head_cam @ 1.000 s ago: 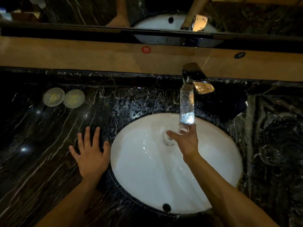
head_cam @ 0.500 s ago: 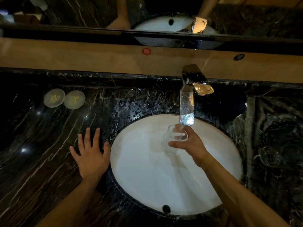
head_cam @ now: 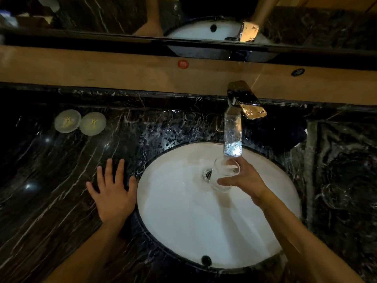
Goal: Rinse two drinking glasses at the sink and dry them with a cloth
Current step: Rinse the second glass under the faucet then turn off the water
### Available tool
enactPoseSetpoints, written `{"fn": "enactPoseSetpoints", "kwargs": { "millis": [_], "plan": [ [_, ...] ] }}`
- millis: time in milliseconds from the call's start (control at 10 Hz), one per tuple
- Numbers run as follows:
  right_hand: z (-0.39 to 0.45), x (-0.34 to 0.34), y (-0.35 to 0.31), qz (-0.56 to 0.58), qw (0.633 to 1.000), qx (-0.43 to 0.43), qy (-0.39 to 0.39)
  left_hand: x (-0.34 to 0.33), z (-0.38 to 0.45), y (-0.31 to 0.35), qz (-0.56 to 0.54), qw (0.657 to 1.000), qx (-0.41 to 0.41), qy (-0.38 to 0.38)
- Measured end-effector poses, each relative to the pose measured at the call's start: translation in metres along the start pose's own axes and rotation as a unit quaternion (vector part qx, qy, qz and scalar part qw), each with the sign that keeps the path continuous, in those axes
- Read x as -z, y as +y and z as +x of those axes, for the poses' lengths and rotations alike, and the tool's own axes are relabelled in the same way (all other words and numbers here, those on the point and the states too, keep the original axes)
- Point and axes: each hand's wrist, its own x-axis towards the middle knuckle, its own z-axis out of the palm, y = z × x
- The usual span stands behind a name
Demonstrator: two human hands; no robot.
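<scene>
My right hand (head_cam: 244, 180) grips a clear drinking glass (head_cam: 223, 174) over the white oval sink (head_cam: 183, 221). The glass is held mouth up right under the faucet spout (head_cam: 233, 137), and water runs into it. My left hand (head_cam: 113, 195) lies flat with its fingers spread on the black marble counter (head_cam: 61, 201), just left of the basin rim. A second clear glass (head_cam: 334, 195) stands on the dark counter to the right of the sink, hard to make out. I cannot make out any cloth for certain.
Two round pale coasters (head_cam: 80, 123) lie at the back left of the counter. The faucet handle (head_cam: 253, 111) juts to the right. A dark bundle (head_cam: 293, 133) sits behind the sink on the right. A mirror (head_cam: 102, 15) runs along the back wall.
My right hand has turned the glass from tilted to mouth up and shifted it slightly right under the running water. The left hand has stayed flat on the counter.
</scene>
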Motion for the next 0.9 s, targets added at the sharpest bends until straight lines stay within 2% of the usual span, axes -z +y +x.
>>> {"fn": "enactPoseSetpoints", "kwargs": {
  "millis": [100, 200, 300, 400, 500, 600, 700, 800, 900],
  "plan": [
    [0.003, -0.009, 0.002, 0.087, 0.996, 0.015, 0.015, 0.000, 0.000, -0.001, -0.001, 1.000, 0.000, 0.001],
    [0.002, -0.018, 0.002, 0.047, 0.994, 0.037, 0.088, 0.000, 0.000, -0.001, -0.003, 1.000, -0.002, 0.001],
    [0.001, -0.018, -0.006, -0.069, 0.989, 0.032, 0.125, 0.000, 0.000, -0.001, -0.001, 1.000, -0.003, 0.003],
    [0.002, -0.012, -0.005, -0.122, 0.989, 0.019, 0.083, 0.000, 0.000, -0.001, -0.004, 1.000, -0.003, 0.004],
    [0.003, -0.007, 0.002, -0.030, 1.000, -0.003, -0.005, 0.000, 0.000, 0.000, -0.003, 1.000, -0.001, 0.002],
    [0.003, -0.014, 0.008, 0.042, 0.999, 0.009, 0.016, 0.000, 0.000, -0.001, -0.002, 1.000, -0.003, 0.001],
    [0.002, -0.019, 0.006, 0.016, 0.996, 0.017, 0.081, 0.000, 0.000, -0.001, -0.004, 1.000, 0.000, 0.003],
    [0.003, -0.014, 0.007, -0.047, 0.997, 0.003, 0.059, 0.000, 0.000, 0.000, -0.009, 1.000, 0.000, 0.002],
    [0.003, -0.013, 0.014, -0.038, 0.998, -0.006, 0.042, 0.000, 0.000, 0.000, -0.008, 1.000, 0.002, 0.001]
  ]
}}
